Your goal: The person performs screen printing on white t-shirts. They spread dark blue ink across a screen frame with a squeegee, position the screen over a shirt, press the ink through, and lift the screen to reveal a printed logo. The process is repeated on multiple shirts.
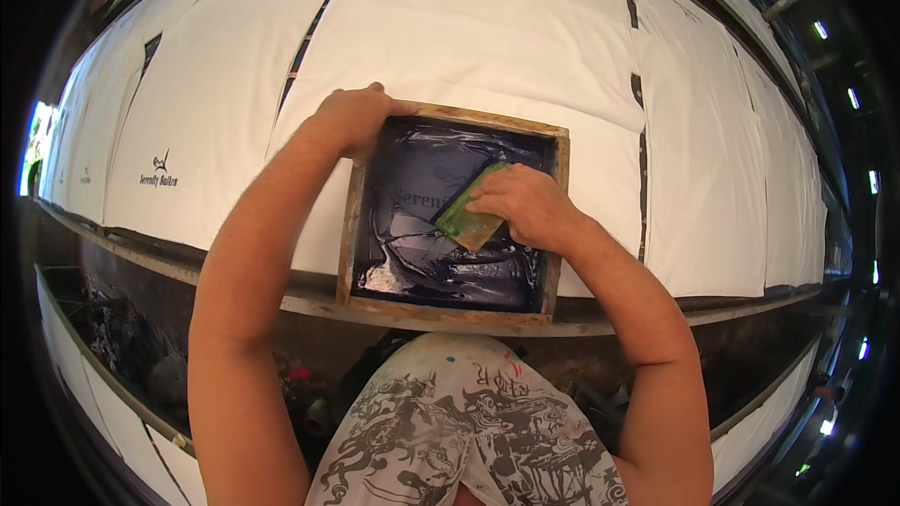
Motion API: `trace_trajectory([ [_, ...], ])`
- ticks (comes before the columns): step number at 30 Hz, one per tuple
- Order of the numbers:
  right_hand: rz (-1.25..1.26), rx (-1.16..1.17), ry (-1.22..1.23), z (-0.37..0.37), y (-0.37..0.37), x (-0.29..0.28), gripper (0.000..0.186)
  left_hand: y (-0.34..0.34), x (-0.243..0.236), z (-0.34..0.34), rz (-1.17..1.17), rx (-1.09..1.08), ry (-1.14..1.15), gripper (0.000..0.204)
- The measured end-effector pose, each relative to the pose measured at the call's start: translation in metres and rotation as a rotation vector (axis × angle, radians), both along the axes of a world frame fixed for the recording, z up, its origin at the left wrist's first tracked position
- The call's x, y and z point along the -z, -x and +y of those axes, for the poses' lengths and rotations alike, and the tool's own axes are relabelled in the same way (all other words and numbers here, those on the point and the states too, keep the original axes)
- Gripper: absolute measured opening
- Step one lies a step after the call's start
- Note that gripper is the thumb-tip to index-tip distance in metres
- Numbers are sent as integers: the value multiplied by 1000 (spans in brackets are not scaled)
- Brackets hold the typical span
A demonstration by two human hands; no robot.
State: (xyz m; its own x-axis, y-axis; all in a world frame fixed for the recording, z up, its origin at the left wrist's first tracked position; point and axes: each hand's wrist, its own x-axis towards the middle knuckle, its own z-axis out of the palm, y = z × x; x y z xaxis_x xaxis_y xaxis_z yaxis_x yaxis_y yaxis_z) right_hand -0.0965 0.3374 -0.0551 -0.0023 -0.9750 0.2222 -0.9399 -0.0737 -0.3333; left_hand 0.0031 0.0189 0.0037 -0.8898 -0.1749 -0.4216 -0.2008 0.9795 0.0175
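Covered: my right hand (527, 208) hides one end of a green scraper (461, 223); the scraper hides part of some dark lettering. A wooden frame (487, 118) conceals the piece of white cloth (469, 37) directly beneath it.
Cut off: my arms and my light, dark-patterned clothing (469, 412) run out at the lower edge; the view's corners are black.
Hard to make out: clutter in shadow below the table edge (305, 307); the far right is dim, with small bright lights.
Frame: four worn sides, slightly turned, form a shallow tray around a dark mesh (412, 155), where a small emblem and lettering show faintly.
Ink: glossy blue-black ink (469, 274) lies inside in smears and ridges, with a pale, shiny patch at the near left.
Scraper: flat and green, yellowish at its near corner, it slants across the mesh just right of the middle.
Right grip: fingers closed on the scraper's upper side; I cannot see the thumb.
Left grip: my left hand (356, 122) is partly closed over the frame's far left corner, most fingers hidden.
Cloth: more white pieces lie either side; one at left bears a dark print (159, 167).
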Motion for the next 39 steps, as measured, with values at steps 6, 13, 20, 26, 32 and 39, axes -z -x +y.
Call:
trace_trajectory([
  [6,-8,158,-28,50,-32,6,48,2,7,-1,6,-21,-12,121],
  [13,17,295,-46,69,-96,-1,54,0,4,-3,19,2,-34,125],
  [20,-81,295,-231,-17,-67,-35,42,3,9,-10,34,90,5,123],
  [26,61,444,-66,-80,-66,-9,47,-1,-5,-5,-1,95,-4,121],
  [32,101,390,-1,-41,-133,9,47,-5,-4,-4,5,90,-27,111],
  [39,-41,378,-222,-51,-89,-33,51,-4,-6,-6,12,82,-39,108],
])
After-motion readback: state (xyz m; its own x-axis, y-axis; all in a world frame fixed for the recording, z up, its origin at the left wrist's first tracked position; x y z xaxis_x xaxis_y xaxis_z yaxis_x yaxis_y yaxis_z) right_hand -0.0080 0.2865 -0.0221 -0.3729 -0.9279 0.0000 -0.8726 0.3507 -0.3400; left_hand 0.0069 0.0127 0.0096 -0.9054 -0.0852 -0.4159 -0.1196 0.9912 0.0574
